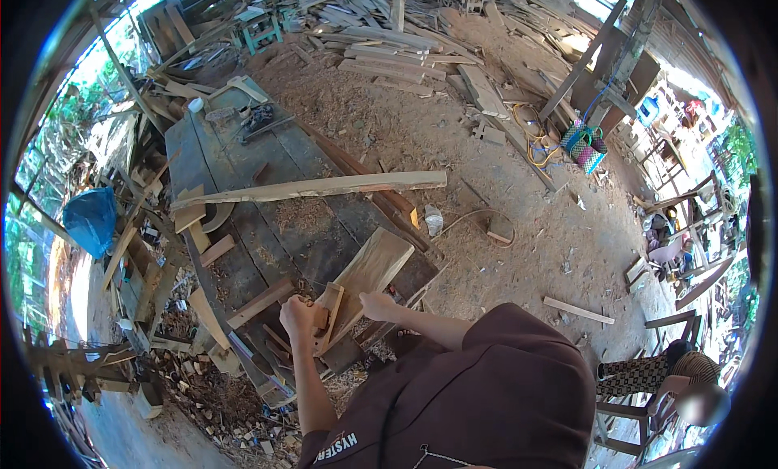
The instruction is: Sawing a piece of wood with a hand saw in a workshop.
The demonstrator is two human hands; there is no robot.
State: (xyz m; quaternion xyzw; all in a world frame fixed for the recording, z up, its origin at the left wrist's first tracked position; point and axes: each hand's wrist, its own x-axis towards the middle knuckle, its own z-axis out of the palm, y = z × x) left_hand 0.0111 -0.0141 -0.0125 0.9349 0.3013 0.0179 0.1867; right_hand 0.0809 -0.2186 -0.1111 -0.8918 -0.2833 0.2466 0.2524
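A wide pale board (379, 258) lies slantwise on the near end of the dark plank workbench (296, 218). My left hand (301, 316) is closed on a small brown wooden piece (322, 316) at the board's left edge. Beside that piece, a narrow light wooden strip (334, 313) rests along the board; whether the two are joined I cannot tell. My right hand (378, 307) is at the board's right edge with its fingers drawn together. What it pinches, if anything, is too small to make out.
A long plank (324, 188) crosses the bench beyond the board, overhanging its right side. Offcuts (217, 250) lie along the left edge, and a dark tool (258, 120) sits at the far end. Stacked timber (397, 59) and a woven basket (584, 148) stand farther off.
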